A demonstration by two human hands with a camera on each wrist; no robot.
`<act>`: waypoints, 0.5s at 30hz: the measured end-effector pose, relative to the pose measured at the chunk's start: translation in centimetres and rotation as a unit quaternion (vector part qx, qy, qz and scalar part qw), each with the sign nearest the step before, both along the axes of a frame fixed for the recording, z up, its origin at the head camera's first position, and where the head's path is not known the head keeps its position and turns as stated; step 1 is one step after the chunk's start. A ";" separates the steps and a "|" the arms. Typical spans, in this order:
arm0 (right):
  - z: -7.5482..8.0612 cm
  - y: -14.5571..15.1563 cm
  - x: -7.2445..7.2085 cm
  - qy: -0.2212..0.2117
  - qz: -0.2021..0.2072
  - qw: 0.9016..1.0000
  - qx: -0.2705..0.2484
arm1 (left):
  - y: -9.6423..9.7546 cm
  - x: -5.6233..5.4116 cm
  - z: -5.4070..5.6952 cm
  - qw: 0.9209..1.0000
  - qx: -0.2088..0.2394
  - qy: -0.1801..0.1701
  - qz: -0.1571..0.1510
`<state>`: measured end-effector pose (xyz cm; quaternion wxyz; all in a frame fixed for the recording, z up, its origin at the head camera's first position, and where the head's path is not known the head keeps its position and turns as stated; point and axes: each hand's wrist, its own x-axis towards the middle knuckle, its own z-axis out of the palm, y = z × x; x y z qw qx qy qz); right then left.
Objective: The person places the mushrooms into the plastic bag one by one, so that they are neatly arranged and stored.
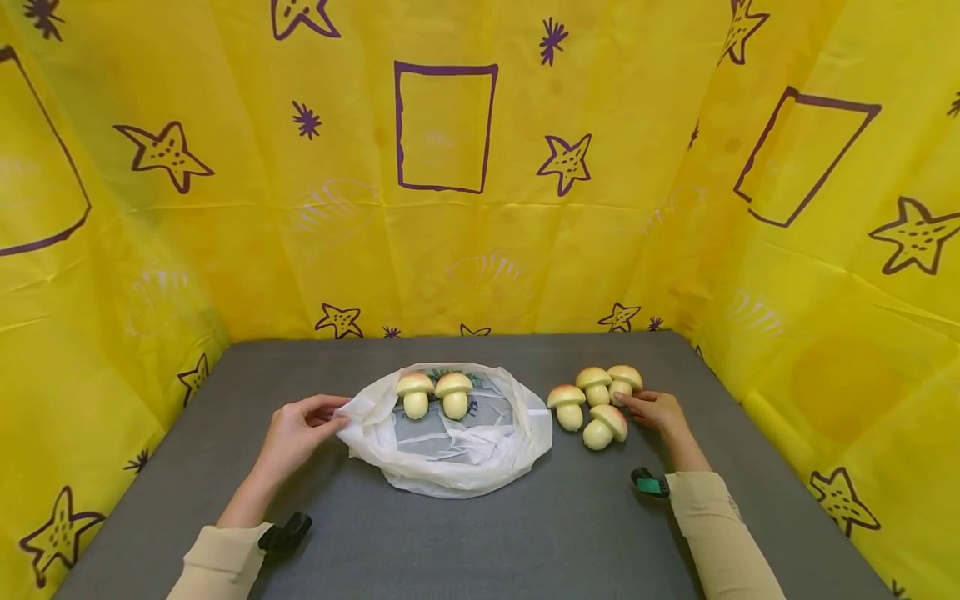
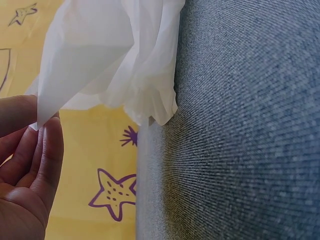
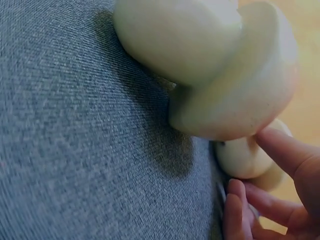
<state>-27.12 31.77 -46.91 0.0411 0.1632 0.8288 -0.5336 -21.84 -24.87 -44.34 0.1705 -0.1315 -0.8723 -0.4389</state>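
Note:
My left hand (image 1: 296, 427) pinches the left rim of a white plastic bag (image 1: 450, 482), thumb against fingers; the left wrist view shows the bag's raised corner (image 2: 55, 95) between them. The bag spreads on the table with its mouth facing up. Two toy mushrooms, a left one (image 1: 416, 402) and a right one (image 1: 454, 402), show at the far side of its mouth. My right hand (image 1: 660, 412) holds the stem of the back right toy mushroom (image 1: 626, 377). In the right wrist view this mushroom (image 3: 244, 159) sits between thumb and curled fingers, partly hidden by the thumb.
Three more toy mushrooms lie close together right of the bag: one beside its rim (image 1: 567, 408), one at the back (image 1: 594, 387) and one tipped over in front (image 1: 606, 427). The grey table (image 1: 465, 550) is enclosed by yellow star-printed cloth (image 1: 480, 267).

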 end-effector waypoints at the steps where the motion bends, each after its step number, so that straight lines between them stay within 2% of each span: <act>1: 0.0 -0.1 0.0 -0.001 -0.004 1.000 0.003 | 0.0 0.0 0.0 1.000 0.001 -0.001 -0.001; 6: 0.1 -0.4 0.0 -0.007 -0.021 1.000 0.014 | -0.1 0.0 -0.1 1.000 0.004 -0.002 -0.004; 15: 0.2 -0.3 0.1 -0.011 -0.016 1.000 0.019 | -0.3 -0.3 -0.4 1.000 -0.016 0.012 0.006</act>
